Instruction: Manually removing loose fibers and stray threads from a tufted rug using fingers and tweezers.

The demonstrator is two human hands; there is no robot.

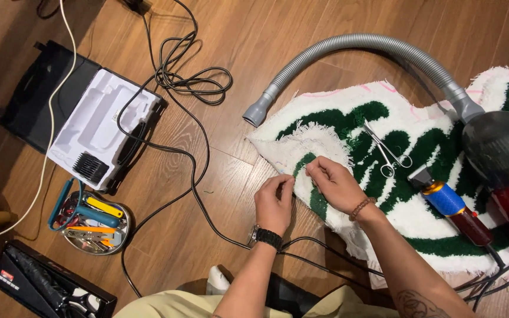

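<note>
A tufted rug (pixel 396 176) lies flat on the wooden floor (pixel 237 47), its pile thick and woolly, deep green curving shapes on white, with a frayed cloth border and faint pink lines along the far edge. Its near left corner is folded over, showing the paler woven backing. The left hand (pixel 274 203), wearing a black wristwatch (pixel 266 237), pinches that folded edge, fingers closed on the cloth. The right hand (pixel 336 184), with a beaded bracelet (pixel 362 208), rests on the rug just beside it, fingertips drawn together over the green pile; whether they hold a thread is too small to tell. On the rug, beyond the right hand, lie slim metal scissors (pixel 387 150), and near them an electric trimmer (pixel 452 206) with a blue and maroon body. A ribbed grey vacuum hose (pixel 360 42) arches over the rug's far edge. Well left of the rug sit an open moulded tool case (pixel 98 126) and a round metal tin of tools (pixel 92 221), amid black cables (pixel 192 79).
</note>
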